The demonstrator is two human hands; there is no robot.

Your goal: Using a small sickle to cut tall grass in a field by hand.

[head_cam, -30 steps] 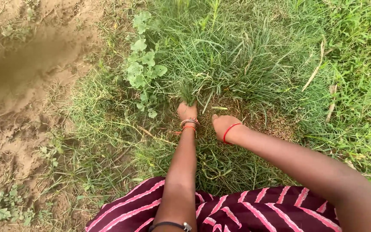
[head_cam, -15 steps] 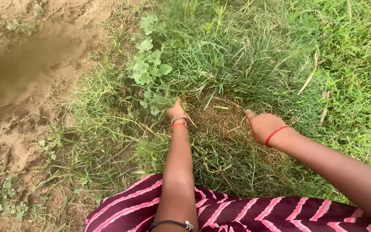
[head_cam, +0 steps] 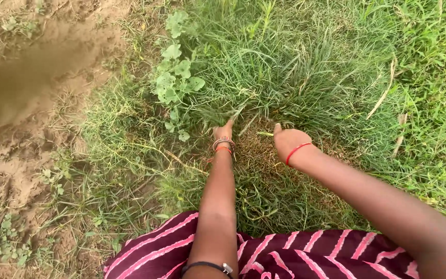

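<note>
A thick tuft of long green grass (head_cam: 285,77) rises in front of me. My left hand (head_cam: 224,130), with bangles at the wrist, is pushed into its base, where the blades gather; the fingers are hidden among them. My right hand (head_cam: 288,142), a red thread round its wrist, is curled into a fist with the thumb out. It hovers just right of the left hand, over a patch of dry brown stubble (head_cam: 256,155). I see nothing in the fist.
A broad-leaved weed (head_cam: 174,82) grows just left of the tuft. Bare sandy soil (head_cam: 21,103) fills the left side. Grass spreads to the right. My maroon cloth with pink stripes (head_cam: 285,256) covers my lap at the bottom edge.
My right hand swung out to the right, away from the tuft, then came back left beside the left hand. The left hand stayed at the base of the grass.
</note>
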